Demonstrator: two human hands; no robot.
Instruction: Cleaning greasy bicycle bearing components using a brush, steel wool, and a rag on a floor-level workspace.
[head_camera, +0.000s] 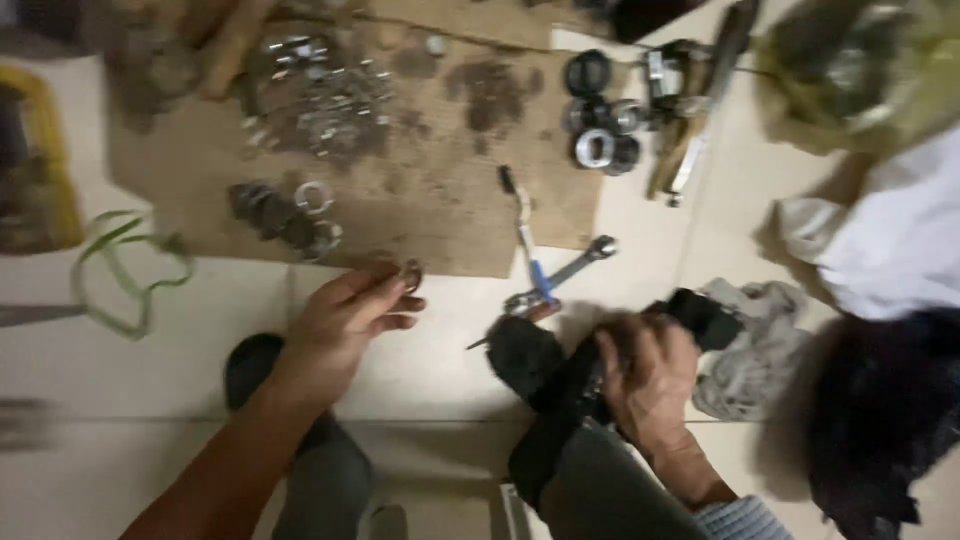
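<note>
While the left hand (345, 318) pinches a small metal ring (411, 274) at lower centre, at the edge of stained cardboard (440, 215), the right hand (650, 375) clenches a black blurred part (570, 385) lower right. Wrenches (560, 275) and a grey rag (750, 345) lie on the tiled floor (180, 370); round bearings (598, 125) sit up top, motion-blurred.

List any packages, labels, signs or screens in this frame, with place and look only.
Greenish translucent plastic bag: top right corner, crumpled, dark contents, blurred.
Flat brown cardboard sheet: on the floor at upper centre, stained, carrying metal rings and bearings.
Yellow-edged object: left edge, too blurred to tell its kind.
No labels, signs or screens can be made out.
</note>
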